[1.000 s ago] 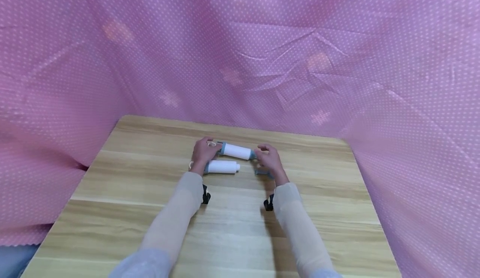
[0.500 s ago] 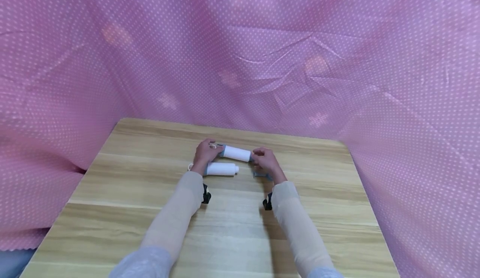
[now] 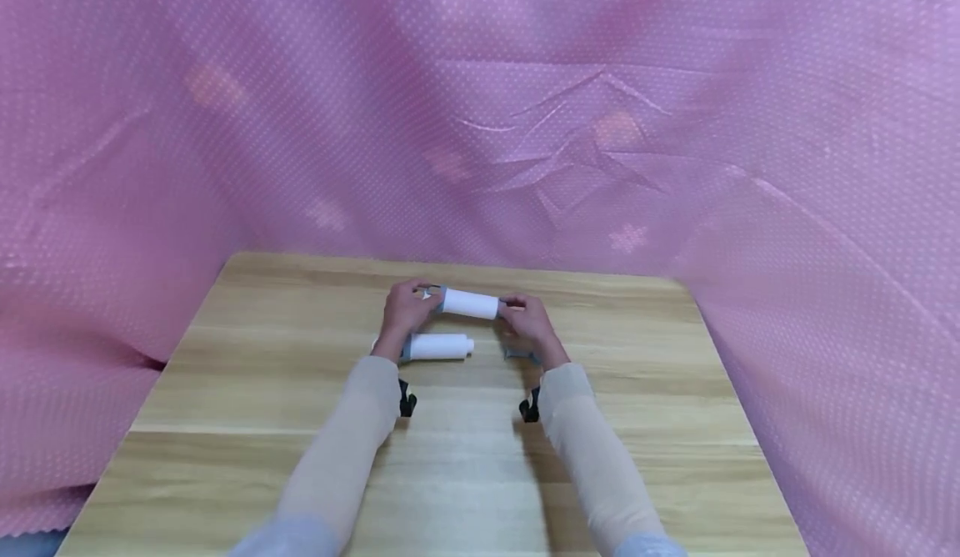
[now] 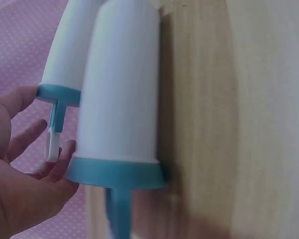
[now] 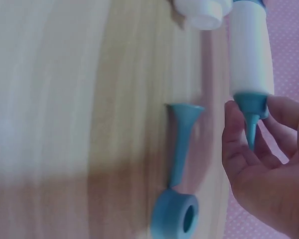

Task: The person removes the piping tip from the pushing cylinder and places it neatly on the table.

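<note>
A white cylindrical tube (image 3: pixel 469 303) with teal ends is held crosswise near the table's far side. My left hand (image 3: pixel 407 307) grips its left end by the teal collar (image 4: pixel 57 93), where a teal stem with a white loop (image 4: pixel 53 144) sticks out. At the other end my right hand (image 3: pixel 527 320) pinches the teal nozzle cap (image 5: pixel 250 103), its slim tip pointing between my fingers. Just in front, a second white tube (image 3: pixel 438 346) lies on the table, its bare white neck (image 5: pixel 207 17) towards the right.
Below my right hand, a loose teal nozzle (image 5: pixel 183 134) with a flared end lies against a teal ring (image 5: pixel 172 214). Both rest on the wooden table (image 3: pixel 472 474). A pink dotted cloth (image 3: pixel 465 207) hangs behind and beside the table.
My right hand has moved a little left and closed round the tube's teal nozzle end. My left hand stays on the collar. The second tube has not moved on the table.
</note>
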{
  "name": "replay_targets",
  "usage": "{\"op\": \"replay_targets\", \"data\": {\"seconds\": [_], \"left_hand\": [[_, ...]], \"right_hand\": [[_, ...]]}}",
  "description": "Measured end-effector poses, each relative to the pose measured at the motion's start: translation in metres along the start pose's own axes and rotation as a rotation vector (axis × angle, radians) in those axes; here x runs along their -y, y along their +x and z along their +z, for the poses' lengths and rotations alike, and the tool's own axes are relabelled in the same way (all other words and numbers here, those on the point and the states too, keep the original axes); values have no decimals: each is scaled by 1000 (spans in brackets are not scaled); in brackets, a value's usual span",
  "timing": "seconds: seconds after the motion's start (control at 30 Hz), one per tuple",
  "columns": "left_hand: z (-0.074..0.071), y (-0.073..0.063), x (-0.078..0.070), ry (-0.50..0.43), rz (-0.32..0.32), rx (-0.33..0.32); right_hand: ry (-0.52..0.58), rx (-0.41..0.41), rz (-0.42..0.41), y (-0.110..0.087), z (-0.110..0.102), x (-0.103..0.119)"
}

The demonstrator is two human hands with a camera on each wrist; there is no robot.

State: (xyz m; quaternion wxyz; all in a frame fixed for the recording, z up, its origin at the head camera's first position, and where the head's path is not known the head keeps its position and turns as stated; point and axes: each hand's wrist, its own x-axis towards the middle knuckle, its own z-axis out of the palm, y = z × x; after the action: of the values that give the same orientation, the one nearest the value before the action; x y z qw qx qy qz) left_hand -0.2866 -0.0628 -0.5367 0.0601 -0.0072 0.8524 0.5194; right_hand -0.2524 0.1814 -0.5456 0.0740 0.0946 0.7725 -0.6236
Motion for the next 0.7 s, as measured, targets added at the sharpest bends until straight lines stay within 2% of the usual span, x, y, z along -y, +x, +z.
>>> {"op": "replay_targets", "data": {"seconds": [0.2,0.3,0.57,0.7], "left_hand": [[-10,-6,-10,-65,85,-56],[-12,-10,-13,-112,105,-55],[-22,-24,-13,-276,104,92],[-23,-29,-13,-325,133,130]], "right_hand": [[102,21,-58,-6,-2,8],[131,42,-90,-12,-7,7],[251,134,-132,-20,-13,6],[271,151,-135,-24,-18,8]]}}
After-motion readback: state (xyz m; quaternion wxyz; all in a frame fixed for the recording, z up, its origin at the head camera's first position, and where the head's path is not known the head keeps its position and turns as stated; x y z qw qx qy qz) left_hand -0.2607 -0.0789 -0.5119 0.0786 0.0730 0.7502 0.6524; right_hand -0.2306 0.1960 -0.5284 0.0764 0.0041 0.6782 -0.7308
